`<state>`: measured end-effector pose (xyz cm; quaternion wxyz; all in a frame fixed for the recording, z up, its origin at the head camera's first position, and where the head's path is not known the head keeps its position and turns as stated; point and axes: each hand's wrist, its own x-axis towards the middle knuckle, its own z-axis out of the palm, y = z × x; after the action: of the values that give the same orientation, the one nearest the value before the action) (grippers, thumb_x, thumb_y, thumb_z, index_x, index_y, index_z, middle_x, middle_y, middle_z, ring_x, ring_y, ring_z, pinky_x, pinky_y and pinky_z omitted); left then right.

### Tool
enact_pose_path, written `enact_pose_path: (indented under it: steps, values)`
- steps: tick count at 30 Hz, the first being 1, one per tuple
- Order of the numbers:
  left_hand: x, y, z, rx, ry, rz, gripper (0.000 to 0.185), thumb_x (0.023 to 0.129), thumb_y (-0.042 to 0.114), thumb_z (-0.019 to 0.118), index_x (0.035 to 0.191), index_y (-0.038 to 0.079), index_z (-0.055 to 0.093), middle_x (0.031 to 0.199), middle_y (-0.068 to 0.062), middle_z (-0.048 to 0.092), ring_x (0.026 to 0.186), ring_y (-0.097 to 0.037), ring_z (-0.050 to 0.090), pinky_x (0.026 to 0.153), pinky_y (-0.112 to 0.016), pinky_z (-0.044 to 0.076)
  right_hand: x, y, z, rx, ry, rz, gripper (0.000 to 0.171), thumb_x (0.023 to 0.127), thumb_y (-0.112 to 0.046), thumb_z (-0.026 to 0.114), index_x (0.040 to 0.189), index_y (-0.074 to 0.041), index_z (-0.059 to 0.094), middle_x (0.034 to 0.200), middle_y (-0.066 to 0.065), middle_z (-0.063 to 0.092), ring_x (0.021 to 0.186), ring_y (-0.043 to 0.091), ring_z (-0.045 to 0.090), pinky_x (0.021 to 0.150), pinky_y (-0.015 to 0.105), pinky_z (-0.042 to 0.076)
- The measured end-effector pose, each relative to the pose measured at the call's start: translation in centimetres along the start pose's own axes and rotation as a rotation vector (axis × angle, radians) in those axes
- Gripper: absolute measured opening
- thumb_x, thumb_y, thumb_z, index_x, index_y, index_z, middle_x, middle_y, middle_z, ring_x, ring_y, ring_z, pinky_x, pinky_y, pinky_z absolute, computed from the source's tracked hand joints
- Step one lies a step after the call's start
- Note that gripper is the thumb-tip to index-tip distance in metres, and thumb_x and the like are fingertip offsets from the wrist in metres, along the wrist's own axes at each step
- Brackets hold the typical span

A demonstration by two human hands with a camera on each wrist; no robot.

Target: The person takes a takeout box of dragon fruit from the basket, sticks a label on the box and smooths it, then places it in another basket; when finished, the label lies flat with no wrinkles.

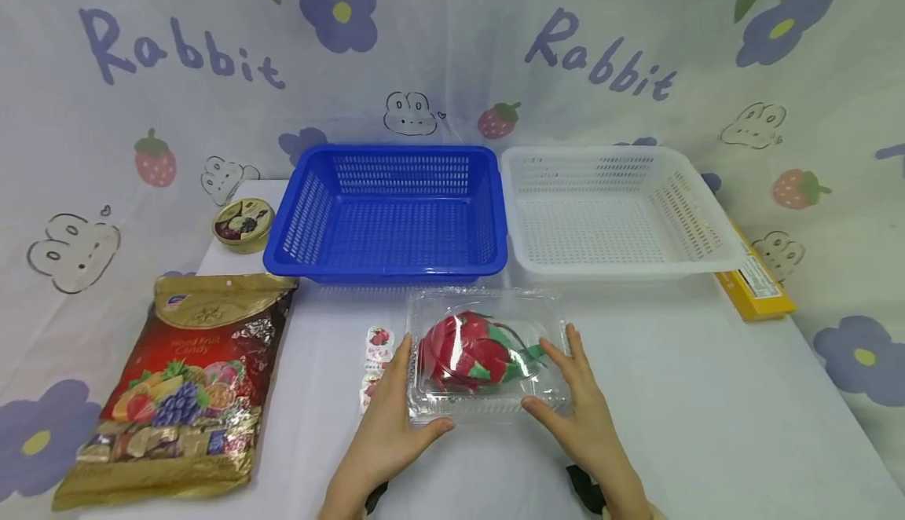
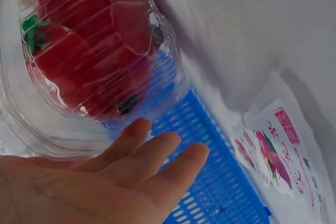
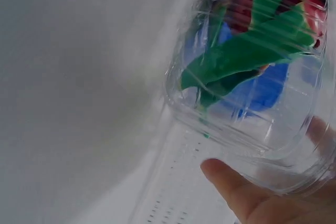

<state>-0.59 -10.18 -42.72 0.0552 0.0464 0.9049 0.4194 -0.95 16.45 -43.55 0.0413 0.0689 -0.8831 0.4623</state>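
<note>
A clear plastic clamshell box (image 1: 488, 414) with a red dragon fruit (image 1: 467, 347) with green tips inside is in the middle of the table. My left hand (image 1: 385, 430) is at its left side, fingers straight and thumb spread toward the front. On the opposite side my right hand (image 1: 583, 418) has its fingers along the right edge and its thumb near the front corner. Spread left fingers (image 2: 178, 166) show close by the box in the left wrist view. An extended right finger (image 3: 226, 179) is beside the lid's edge in the right wrist view.
Dragon fruit labels (image 1: 379, 347) lie left of the box. Behind it stand a blue basket (image 1: 396, 272) and a white basket (image 1: 629, 269). A candy bag (image 1: 184, 379) and a round gold tin (image 1: 243, 225) are at left, a yellow carton (image 1: 760, 292) at right.
</note>
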Motion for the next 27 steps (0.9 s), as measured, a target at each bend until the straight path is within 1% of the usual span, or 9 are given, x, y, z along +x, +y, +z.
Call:
enact_pose_path:
  steps: [4,7,9,12,14,16,20,23,27]
  values:
    - [-0.1,-0.4,-0.2,0.041,-0.012,0.014,0.124,0.065,0.032,0.089,0.157,0.024,0.007,0.157,-0.024,0.025,0.145,-0.046,0.021,0.11,-0.069,0.025,0.0,0.3,0.1,-0.045,0.004,-0.009,0.076,0.079,-0.022,0.079,0.146,-0.022,0.043,0.164,0.013,0.011,0.142,0.054,0.022,0.093,0.079,0.031]
    - [-0.2,-1.0,-0.4,0.07,0.005,0.047,0.125,0.06,0.023,0.092,0.157,0.024,0.012,0.157,-0.021,0.029,0.146,-0.047,0.017,0.113,-0.067,0.019,-0.2,0.4,0.1,-0.054,0.002,-0.005,0.076,0.079,-0.023,0.079,0.147,-0.024,0.042,0.164,0.013,0.011,0.141,0.054,0.023,0.093,0.079,0.031]
    - [-0.2,-1.4,-0.4,0.099,0.048,0.094,0.121,0.058,0.012,0.092,0.155,0.019,0.021,0.155,-0.019,0.034,0.144,-0.049,0.019,0.114,-0.065,0.018,-0.2,0.5,0.2,-0.055,0.002,-0.006,0.077,0.08,-0.023,0.079,0.147,-0.025,0.042,0.164,0.012,0.011,0.14,0.054,0.024,0.092,0.079,0.032]
    - [0.0,-1.9,-0.5,0.126,0.147,0.113,0.107,0.059,-0.005,0.086,0.15,0.013,0.034,0.152,-0.019,0.038,0.138,-0.051,0.031,0.109,-0.064,0.03,-0.3,0.5,0.2,-0.055,0.001,-0.015,0.077,0.08,-0.022,0.079,0.147,-0.024,0.041,0.164,0.011,0.01,0.14,0.055,0.025,0.092,0.08,0.031]
    - [0.1,-2.1,-0.7,0.135,0.205,0.065,0.099,0.061,-0.011,0.08,0.148,0.011,0.038,0.151,-0.022,0.037,0.134,-0.051,0.037,0.103,-0.066,0.037,-0.2,0.5,0.2,-0.052,0.002,-0.022,0.078,0.079,-0.022,0.079,0.147,-0.024,0.041,0.164,0.01,0.01,0.14,0.055,0.025,0.092,0.08,0.03]
    - [0.2,-2.2,-1.0,0.127,0.239,-0.031,0.092,0.067,-0.011,0.076,0.148,0.011,0.038,0.152,-0.024,0.034,0.132,-0.051,0.039,0.098,-0.067,0.041,-0.2,0.5,0.2,-0.05,0.001,-0.028,0.078,0.079,-0.021,0.079,0.147,-0.023,0.041,0.164,0.01,0.009,0.14,0.055,0.024,0.091,0.081,0.03]
    - [0.3,-2.3,-1.4,0.109,0.254,-0.21,0.087,0.074,-0.002,0.078,0.149,0.007,0.035,0.152,-0.03,0.025,0.135,-0.054,0.033,0.098,-0.07,0.038,-0.2,0.4,0.3,-0.045,-0.002,-0.025,0.077,0.08,-0.021,0.078,0.147,-0.023,0.041,0.164,0.011,0.009,0.14,0.056,0.024,0.091,0.08,0.031]
    - [0.4,-2.5,-1.6,0.096,0.251,-0.274,0.09,0.072,0.0,0.081,0.149,0.003,0.034,0.153,-0.034,0.02,0.136,-0.056,0.029,0.1,-0.07,0.036,-0.3,0.5,0.3,-0.047,-0.002,-0.018,0.077,0.08,-0.021,0.078,0.148,-0.024,0.041,0.164,0.013,0.01,0.139,0.056,0.025,0.091,0.08,0.031]
    - [0.4,-2.7,-1.6,0.111,0.23,-0.301,0.097,0.066,-0.001,0.084,0.149,0.002,0.033,0.153,-0.036,0.017,0.135,-0.056,0.028,0.097,-0.071,0.038,-0.3,0.6,0.3,-0.051,0.0,-0.015,0.077,0.08,-0.022,0.078,0.148,-0.025,0.04,0.163,0.015,0.01,0.139,0.056,0.025,0.091,0.08,0.031]
